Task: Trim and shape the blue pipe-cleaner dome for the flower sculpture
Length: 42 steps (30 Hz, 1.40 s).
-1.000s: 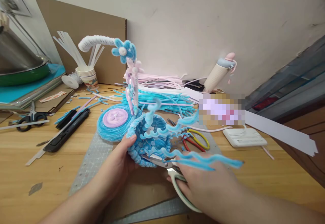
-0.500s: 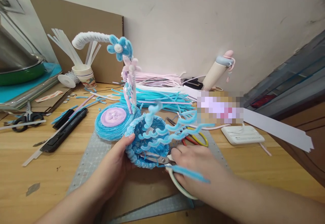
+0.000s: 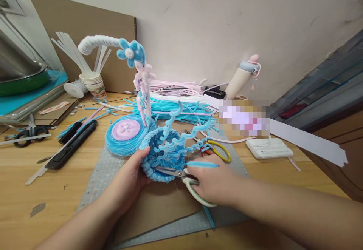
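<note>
My left hand [image 3: 129, 180] grips the left side of a small blue pipe-cleaner basket [image 3: 161, 155], tilted on its side, with several wavy blue strands sticking out of it. My right hand [image 3: 211, 180] is closed on white-handled scissors [image 3: 181, 174], whose blades reach into the basket's lower rim. A short blue cut piece [image 3: 202, 164] lies across my right fingers. Behind stands a blue and pink coiled disc [image 3: 124, 133] bearing a flowered stalk with a white curved top [image 3: 95, 43].
A grey cutting mat [image 3: 99, 182] and brown card lie under my hands. Bundles of blue and pink pipe cleaners [image 3: 181, 108] lie behind. Black tools [image 3: 72, 144], black scissors [image 3: 30, 133], paper cups [image 3: 92, 82], a white box [image 3: 269, 148] and yellow-handled pliers [image 3: 219, 150] surround them.
The long wavy blue strands over my right hand are gone; only a short piece rests on it. My right hand has moved left, nearer the basket.
</note>
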Motion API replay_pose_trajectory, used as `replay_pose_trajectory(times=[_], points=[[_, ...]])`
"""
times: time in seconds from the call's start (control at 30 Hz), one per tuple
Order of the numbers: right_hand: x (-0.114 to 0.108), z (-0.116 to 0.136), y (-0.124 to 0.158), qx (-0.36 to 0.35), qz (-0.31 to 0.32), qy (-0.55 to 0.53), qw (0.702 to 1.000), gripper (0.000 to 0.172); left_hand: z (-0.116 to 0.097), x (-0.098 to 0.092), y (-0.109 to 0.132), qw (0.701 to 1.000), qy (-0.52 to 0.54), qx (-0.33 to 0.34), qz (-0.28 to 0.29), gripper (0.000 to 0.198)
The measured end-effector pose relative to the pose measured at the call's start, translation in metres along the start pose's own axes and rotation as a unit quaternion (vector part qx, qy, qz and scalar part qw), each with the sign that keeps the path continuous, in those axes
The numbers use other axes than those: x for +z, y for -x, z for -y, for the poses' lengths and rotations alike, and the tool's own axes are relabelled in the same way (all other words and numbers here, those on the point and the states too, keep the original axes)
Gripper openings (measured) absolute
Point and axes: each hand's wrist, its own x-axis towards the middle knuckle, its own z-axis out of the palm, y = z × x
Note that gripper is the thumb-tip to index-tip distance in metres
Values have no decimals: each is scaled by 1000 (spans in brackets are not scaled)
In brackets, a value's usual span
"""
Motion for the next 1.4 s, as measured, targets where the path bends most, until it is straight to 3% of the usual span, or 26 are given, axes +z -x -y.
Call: replay_pose_trajectory(times=[0.17, 0.33, 0.57, 0.67, 0.73, 0.8, 0.9, 1.0, 1.07, 1.13, 1.23, 1.4], points=[[4, -8, -5, -3, 2, 12, 1000, 22, 2, -2, -4, 1000, -18, 20, -7, 42], [-7, -12, -4, 1, -4, 27, 1000, 22, 3, -5, -6, 1000, -6, 28, 9, 42], [-23, -11, 13, 62, 32, 2, 998, 48, 0, -2, -4, 999, 7, 41, -20, 42], [-19, -17, 20, 95, 36, -65, 993, 49, -1, -2, -4, 998, 10, 49, -32, 42], [-13, -22, 25, 134, 29, -174, 975, 48, -2, -1, -4, 998, 12, 52, -37, 41], [-5, -26, 30, 178, 38, -352, 918, 49, -3, 0, -3, 998, 13, 50, -37, 41], [9, -25, 37, 207, 59, -627, 749, 53, -4, 0, -1, 998, 14, 51, -33, 43], [22, -17, 42, 218, -3, -775, 593, 52, -4, -1, -1, 998, 12, 53, -34, 43], [29, -12, 45, 227, -62, -824, 515, 51, -4, -2, -2, 998, 13, 53, -35, 42], [33, -9, 48, 208, -111, -848, 475, 53, -4, -3, -2, 998, 16, 52, -29, 41], [28, -8, 51, 163, -149, -856, 468, 59, -5, -3, -2, 998, 16, 49, -26, 41], [6, -12, 56, 93, -84, -878, 462, 75, -6, -1, -1, 998, 23, 51, -25, 42]])
